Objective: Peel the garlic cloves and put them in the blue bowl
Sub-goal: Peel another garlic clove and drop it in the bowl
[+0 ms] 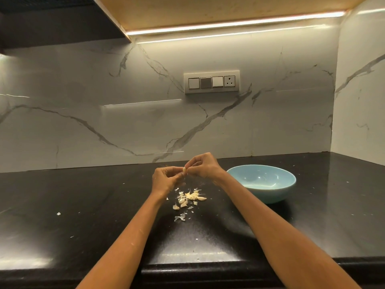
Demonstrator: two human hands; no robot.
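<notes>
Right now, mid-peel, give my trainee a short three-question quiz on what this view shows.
1. True or false: the blue bowl stands to the right of the pile of cloves and skins.
2. What do the left hand and right hand hold between them?
3. Multiple choice: the pile lies A) in the bowl, B) on the black counter, C) on a plate.

Key
1. True.
2. One garlic clove, pinched between the fingers of both hands above the counter.
3. B.
</notes>
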